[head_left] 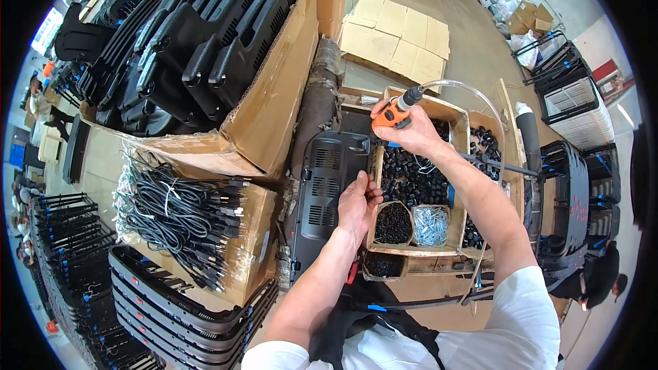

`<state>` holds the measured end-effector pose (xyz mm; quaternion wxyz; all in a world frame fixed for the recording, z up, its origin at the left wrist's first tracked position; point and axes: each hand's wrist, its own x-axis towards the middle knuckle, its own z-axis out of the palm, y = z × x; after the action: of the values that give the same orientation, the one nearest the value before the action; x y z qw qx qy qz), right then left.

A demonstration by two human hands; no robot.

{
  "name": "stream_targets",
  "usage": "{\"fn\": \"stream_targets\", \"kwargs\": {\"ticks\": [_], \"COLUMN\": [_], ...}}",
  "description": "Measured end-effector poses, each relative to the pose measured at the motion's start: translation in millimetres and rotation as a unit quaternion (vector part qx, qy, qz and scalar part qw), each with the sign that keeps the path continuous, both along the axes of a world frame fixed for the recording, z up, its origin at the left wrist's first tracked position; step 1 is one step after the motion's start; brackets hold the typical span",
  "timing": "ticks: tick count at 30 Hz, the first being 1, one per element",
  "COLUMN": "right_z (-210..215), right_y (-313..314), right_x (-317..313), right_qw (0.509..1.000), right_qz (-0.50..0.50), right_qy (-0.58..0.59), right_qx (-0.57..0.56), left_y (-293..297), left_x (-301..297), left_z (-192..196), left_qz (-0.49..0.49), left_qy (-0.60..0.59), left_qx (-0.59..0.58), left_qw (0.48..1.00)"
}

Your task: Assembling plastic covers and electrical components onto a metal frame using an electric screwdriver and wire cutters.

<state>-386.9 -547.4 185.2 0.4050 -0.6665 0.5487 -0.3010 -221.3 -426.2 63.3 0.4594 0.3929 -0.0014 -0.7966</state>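
Observation:
My right hand (416,133) is wrapped round an orange-and-black power driver (392,115), held over the far left corner of a wooden parts tray (439,252). A clear hose (473,88) arcs from near the tool's black end. My left hand (358,204) is closed, thumb against curled fingers, between the tray and a black vented plastic housing (323,188); what it pinches, if anything, is hidden. The tray holds black plastic parts (408,173), small black screws (393,223) and silver screws (431,226).
At far left a large cardboard box (264,106) is full of black plastic shells (226,55). Bundled black cables (178,212) lie on another carton, with stacked black frames (185,322) nearer. Flattened cardboard (397,38) lies ahead; black parts (569,192) stand right, near a person (600,277).

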Motion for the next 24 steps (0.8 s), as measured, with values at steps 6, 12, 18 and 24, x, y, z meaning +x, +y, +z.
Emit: {"fn": "stream_targets", "kwargs": {"ticks": [6,12,18,24], "right_z": [-3,-4,18,28], "right_y": [1,-1,17,22], "right_x": [-2,2,8,11], "right_qw": [1.000,1.000,0.990,0.986], "right_qz": [0.004,-0.007,-0.007,0.020], "right_qy": [-0.007,-0.013,-0.139,-0.165], "right_qx": [0.003,0.015,-0.001,-0.013], "left_y": [-27,-50,-74,-82], "left_x": [-10,-20,-22,-23], "left_z": [7,0,-9,-5], "left_qz": [0.037,0.051,0.095,0.173], "left_qy": [-0.014,0.007,0.048,0.159], "left_qx": [0.071,0.080,0.105,0.105], "left_qw": [0.997,0.995,0.989,0.966]}}
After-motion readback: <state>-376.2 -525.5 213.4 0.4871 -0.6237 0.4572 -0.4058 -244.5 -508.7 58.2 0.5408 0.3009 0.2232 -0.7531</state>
